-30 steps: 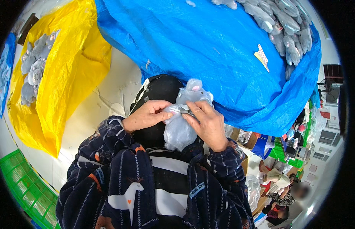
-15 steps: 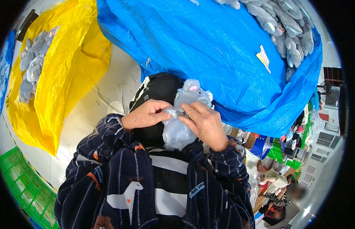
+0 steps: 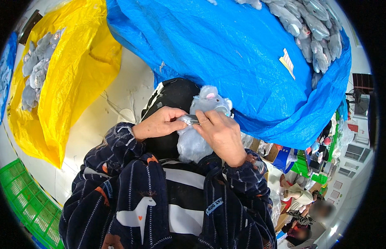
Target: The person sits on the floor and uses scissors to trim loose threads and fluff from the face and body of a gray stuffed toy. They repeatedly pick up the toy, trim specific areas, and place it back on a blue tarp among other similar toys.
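A light grey-blue plush animal (image 3: pixel 192 145) with pink inner ears lies on my lap, its head away from me. Between thumb and fingers, my left hand (image 3: pixel 160 123) pinches a small limb of the plush at its left side. My right hand (image 3: pixel 220 133) lies over the plush's chest, closed around a slim metal tool (image 3: pixel 193 119). The tool's tip meets the pinched fur beside my left fingertips. Whether it is tweezers or snips I cannot make out, as my fingers cover most of it.
Ahead spreads a large blue sack (image 3: pixel 193 45) with grey plush pieces (image 3: pixel 319 45) at its far right. A yellow sack (image 3: pixel 83 70) at the left holds more plush pieces (image 3: pixel 37 76). Green crates (image 3: pixel 33 203) stand at lower left. People (image 3: pixel 301 199) sit at the right.
My right fingers have shifted slightly, and more of the metal tool shows at the pinched limb. My left hand and the plush stay nearly in place.
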A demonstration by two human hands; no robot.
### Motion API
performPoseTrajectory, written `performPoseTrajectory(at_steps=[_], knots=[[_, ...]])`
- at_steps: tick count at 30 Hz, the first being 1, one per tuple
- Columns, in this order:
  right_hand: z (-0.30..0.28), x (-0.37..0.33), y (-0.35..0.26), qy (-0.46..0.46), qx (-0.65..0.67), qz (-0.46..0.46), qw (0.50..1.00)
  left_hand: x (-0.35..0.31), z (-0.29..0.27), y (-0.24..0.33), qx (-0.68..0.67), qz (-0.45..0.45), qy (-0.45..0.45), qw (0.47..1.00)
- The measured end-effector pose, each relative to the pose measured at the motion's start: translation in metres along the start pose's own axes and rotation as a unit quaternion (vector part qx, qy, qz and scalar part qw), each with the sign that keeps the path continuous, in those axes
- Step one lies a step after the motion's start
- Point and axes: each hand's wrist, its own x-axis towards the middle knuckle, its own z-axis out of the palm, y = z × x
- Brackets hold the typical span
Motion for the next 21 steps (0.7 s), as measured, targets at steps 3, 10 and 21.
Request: performPoseTrajectory(at_steps=[3, 10, 21], knots=[[0.004, 0.001, 0.0, 0.01, 0.015, 0.003, 1.0, 0.001, 0.002, -0.003, -0.015, 0.005, 0.005, 1.0], [0.032, -0.017, 0.004, 0.061, 0.321, 0.164, 0.931, 0.002, 0.0, -0.003, -0.064, -0.007, 0.013, 0.998], [0.024, -0.019, 0.007, 0.097, 0.371, 0.224, 0.896, 0.003, 0.006, -0.007, -0.06, 0.004, 0.04, 0.997]])
